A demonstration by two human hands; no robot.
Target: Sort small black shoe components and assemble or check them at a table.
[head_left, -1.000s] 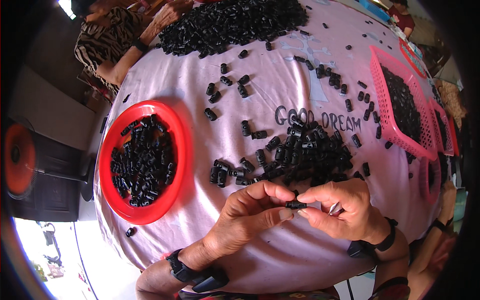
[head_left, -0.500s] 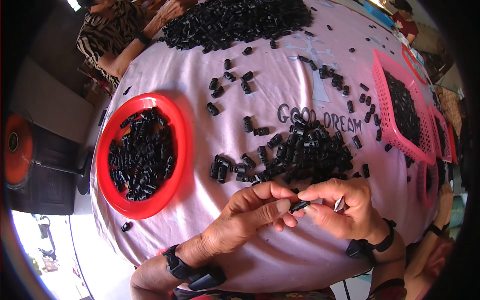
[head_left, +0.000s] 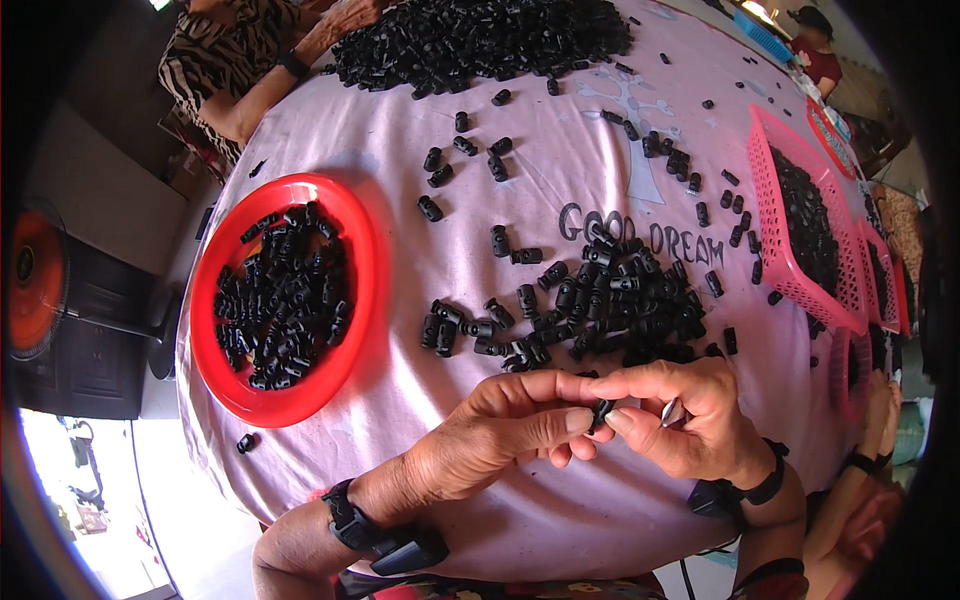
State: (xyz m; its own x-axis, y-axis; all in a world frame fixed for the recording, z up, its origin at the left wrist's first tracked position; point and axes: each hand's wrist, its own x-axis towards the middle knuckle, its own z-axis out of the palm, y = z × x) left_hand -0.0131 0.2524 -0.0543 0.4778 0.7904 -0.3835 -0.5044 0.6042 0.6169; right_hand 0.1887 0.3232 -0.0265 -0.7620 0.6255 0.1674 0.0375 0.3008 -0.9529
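Observation:
Between the fingertips of both hands is a small black cord lock (head_left: 600, 414), tilted and partly covered by the fingers. My left hand (head_left: 505, 425) pinches it from the left with thumb and forefinger. From the other side my right hand (head_left: 690, 410) grips it with thumb and forefinger. A small silver pointed metal piece (head_left: 673, 411) sticks out of the right hand's curled fingers; the rest of it is hidden. Just beyond the hands lies a loose heap of black cord locks (head_left: 620, 300). On the left stands a red round tray (head_left: 205, 360) holding many more.
A large black heap (head_left: 480, 45) covers the far end of the pink tablecloth (head_left: 400, 270), near another person's arm (head_left: 262, 98). Pink baskets (head_left: 845, 305) of black parts stand at the right, beside a person's hand (head_left: 880, 410). An orange fan (head_left: 38, 285) is at far left.
The cord lock has turned from nearly level to more upright between my fingertips. Both hands stay in about the same place; the whole view has shifted slightly.

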